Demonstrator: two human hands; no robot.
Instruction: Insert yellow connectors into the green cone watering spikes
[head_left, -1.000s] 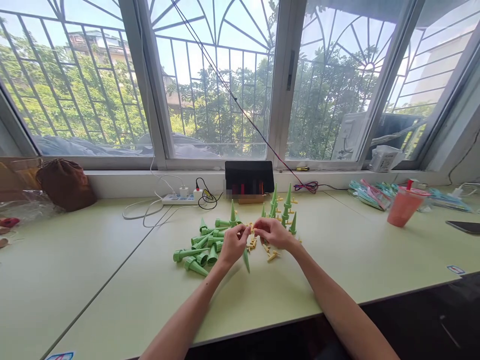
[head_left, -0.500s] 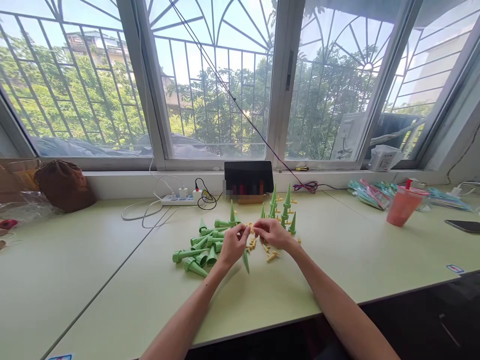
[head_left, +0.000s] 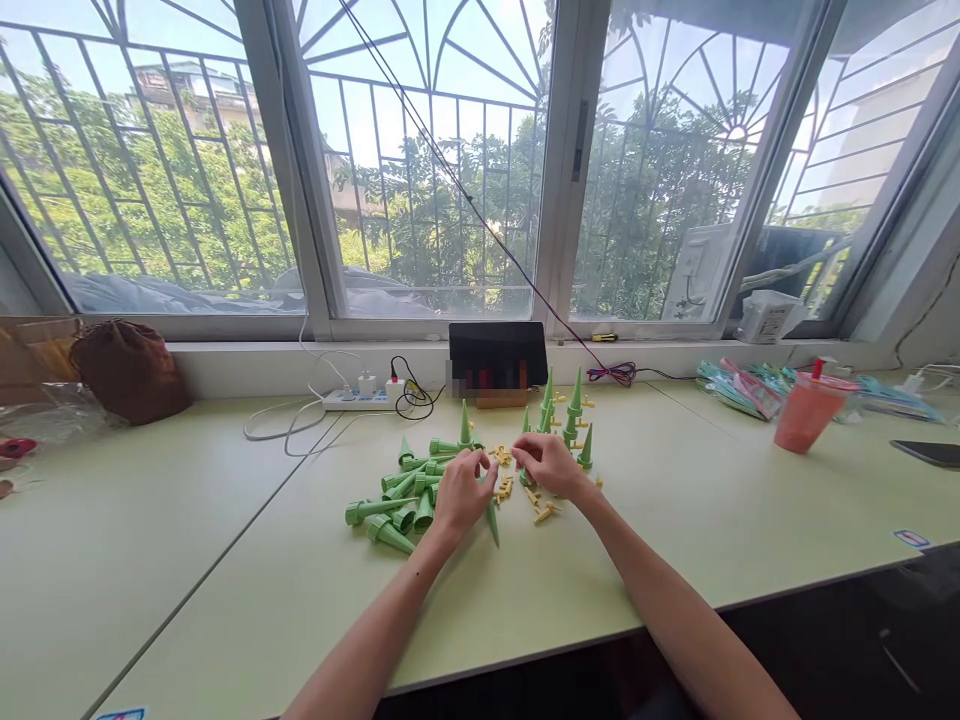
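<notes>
My left hand [head_left: 461, 495] has its fingers curled round a green cone spike [head_left: 492, 520] whose tip points down toward me. Just to its right, my right hand [head_left: 550, 463] is closed in a pinch, with what it holds hidden by the fingers. The two hands sit a little apart over small yellow plastic pieces [head_left: 503, 487] scattered on the pale green table [head_left: 225, 560]. A heap of green spikes lying flat [head_left: 401, 495] is left of my left hand. Several upright green spikes [head_left: 574, 410] stand behind my right hand.
A black tablet [head_left: 499, 355] leans at the window sill, with a white power strip and cables [head_left: 360, 398] to its left. A brown pouch [head_left: 129, 368] sits far left. A pink lidded cup [head_left: 810, 410], coloured packets [head_left: 739, 388] and a dark phone [head_left: 934, 453] lie at the right.
The hands were pinched together on a yellow piece at the cone's top; now they have drawn slightly apart and lowered toward the table.
</notes>
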